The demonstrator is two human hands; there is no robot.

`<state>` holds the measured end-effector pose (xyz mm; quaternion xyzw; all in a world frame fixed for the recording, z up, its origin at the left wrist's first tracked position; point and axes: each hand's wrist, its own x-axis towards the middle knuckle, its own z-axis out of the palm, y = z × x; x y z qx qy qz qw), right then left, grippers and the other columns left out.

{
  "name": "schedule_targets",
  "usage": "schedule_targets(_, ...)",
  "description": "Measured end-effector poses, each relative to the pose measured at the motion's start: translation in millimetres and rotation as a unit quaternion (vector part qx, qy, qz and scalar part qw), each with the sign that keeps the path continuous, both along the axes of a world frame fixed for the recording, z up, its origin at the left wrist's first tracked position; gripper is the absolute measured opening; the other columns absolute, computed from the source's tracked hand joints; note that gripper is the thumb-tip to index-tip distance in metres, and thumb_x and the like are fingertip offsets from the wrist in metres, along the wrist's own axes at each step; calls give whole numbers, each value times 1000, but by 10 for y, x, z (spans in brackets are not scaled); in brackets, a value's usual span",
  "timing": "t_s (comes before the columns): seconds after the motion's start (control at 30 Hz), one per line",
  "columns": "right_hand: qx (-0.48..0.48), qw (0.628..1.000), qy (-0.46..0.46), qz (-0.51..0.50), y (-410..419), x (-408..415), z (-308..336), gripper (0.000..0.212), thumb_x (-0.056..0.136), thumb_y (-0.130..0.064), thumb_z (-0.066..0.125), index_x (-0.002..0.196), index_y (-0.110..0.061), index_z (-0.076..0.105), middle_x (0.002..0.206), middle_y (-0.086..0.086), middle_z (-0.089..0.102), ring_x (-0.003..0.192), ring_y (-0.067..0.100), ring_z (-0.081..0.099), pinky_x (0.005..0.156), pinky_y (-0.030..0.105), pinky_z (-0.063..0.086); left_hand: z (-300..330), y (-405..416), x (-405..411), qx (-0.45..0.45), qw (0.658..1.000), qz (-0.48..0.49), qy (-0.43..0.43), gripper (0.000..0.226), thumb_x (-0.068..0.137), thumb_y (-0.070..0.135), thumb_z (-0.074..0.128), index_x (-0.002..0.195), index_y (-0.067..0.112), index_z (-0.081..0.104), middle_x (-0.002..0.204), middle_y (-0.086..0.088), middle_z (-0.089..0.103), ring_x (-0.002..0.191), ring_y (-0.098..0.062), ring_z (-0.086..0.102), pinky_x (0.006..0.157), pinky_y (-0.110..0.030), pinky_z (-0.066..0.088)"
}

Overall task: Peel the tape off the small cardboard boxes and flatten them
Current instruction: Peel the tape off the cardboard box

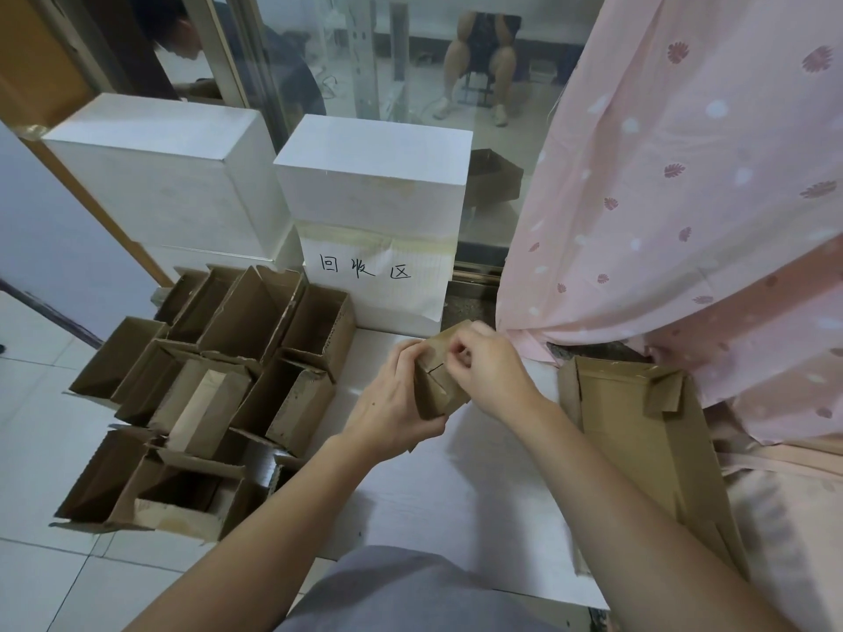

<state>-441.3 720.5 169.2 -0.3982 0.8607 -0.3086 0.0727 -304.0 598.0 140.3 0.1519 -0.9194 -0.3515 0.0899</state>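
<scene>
A small cardboard box (pixel 438 380) sits in both hands just above centre, over a white board (pixel 433 494) laid on a pale tiled floor (pixel 41 581). The left hand (pixel 392 403) wraps its curled fingers round the box's left side; the right hand (pixel 488 371) pinches at its top face with fingertips drawn together, though whether tape lies between them cannot be told.

At nine o'clock stands a cluster of open cardboard boxes (pixel 205 394), flaps up. At three o'clock lies a flattened carton (pixel 638 449), partly under a pink patterned curtain (pixel 684 198). At twelve o'clock two white boxes (pixel 173 175) stand against a glass partition (pixel 410 61), behind which people are seated. The nearer white box (pixel 374 184) carries a paper label (pixel 369 271) handwritten "回收区".
</scene>
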Motion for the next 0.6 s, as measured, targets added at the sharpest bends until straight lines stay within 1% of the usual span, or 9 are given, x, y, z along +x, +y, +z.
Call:
schedule_targets(0.1, 16, 995, -87, 37, 18, 80, 10, 12, 91, -27, 64, 88, -24, 75, 95, -11, 63, 83, 7, 58, 78, 29, 50, -47, -16, 21, 9, 1000, 1, -6, 95, 67, 38, 85, 145, 21, 34, 142, 19, 28, 112, -8, 49, 87, -36, 54)
schedule_targets(0.17, -6, 988, -156, 24, 41, 91, 9, 14, 93, -21, 65, 92, -24, 79, 97, -10, 69, 89, 7, 61, 81, 25, 49, -87, -34, 54, 4, 1000, -1, -13, 94, 67, 39, 85, 144, 22, 33, 142, 18, 28, 111, -10, 50, 86, -37, 54)
schedule_targets(0.23, -31, 969, -245, 4, 87, 69, -27, 16, 93, -15, 70, 103, -23, 79, 96, -9, 75, 90, 5, 66, 83, 21, 51, -142, -40, 87, -11, 1000, -9, -15, 94, 68, 40, 85, 144, 23, 33, 144, 15, 28, 114, -12, 51, 85, -36, 54)
schedule_targets(0.3, -51, 942, -332, -4, 141, 71, -70, 27, 89, -14, 76, 114, -26, 75, 91, -9, 74, 83, 2, 66, 83, 24, 54, -196, -29, 110, -13, 1000, -20, -13, 96, 68, 39, 87, 146, 23, 33, 147, 13, 29, 120, -12, 50, 86, -27, 51)
schedule_targets(0.33, -52, 935, -350, -4, 156, 83, -93, 33, 87, -14, 79, 116, -26, 73, 87, -9, 72, 78, -1, 63, 81, 24, 53, -212, -12, 116, -9, 999, -28, -12, 97, 68, 38, 87, 148, 23, 33, 148, 13, 29, 123, -11, 49, 86, -20, 47)
schedule_targets(0.4, -36, 947, -319, -4, 156, 126, -146, 36, 83, -16, 83, 116, -28, 75, 85, -11, 62, 70, -5, 54, 77, 17, 47, -221, 26, 130, 0, 999, -36, -5, 100, 68, 35, 88, 150, 25, 33, 149, 13, 30, 126, -9, 47, 85, -10, 39)
schedule_targets(0.47, -35, 961, -274, -23, 141, 176, -188, 28, 84, -19, 82, 110, -28, 77, 90, -11, 59, 72, -4, 52, 75, 11, 41, -215, 56, 148, 7, 999, -34, 5, 101, 67, 36, 87, 150, 29, 32, 148, 13, 31, 124, -8, 48, 85, -16, 44)
schedule_targets(0.53, -52, 968, -240, -56, 129, 205, -229, 12, 86, -19, 79, 95, -26, 78, 93, -9, 64, 78, 0, 56, 76, 13, 42, -207, 79, 166, 8, 999, -38, 5, 101, 67, 38, 87, 149, 31, 30, 149, 14, 30, 119, -6, 48, 81, -17, 46)
schedule_targets(0.6, -43, 977, -199, -63, 115, 213, -264, 5, 89, -17, 75, 87, -22, 73, 94, -6, 65, 82, 4, 59, 77, 17, 43, -208, 94, 174, 8, 999, -42, 0, 101, 67, 39, 87, 149, 31, 29, 149, 15, 29, 115, -2, 46, 76, -8, 38)
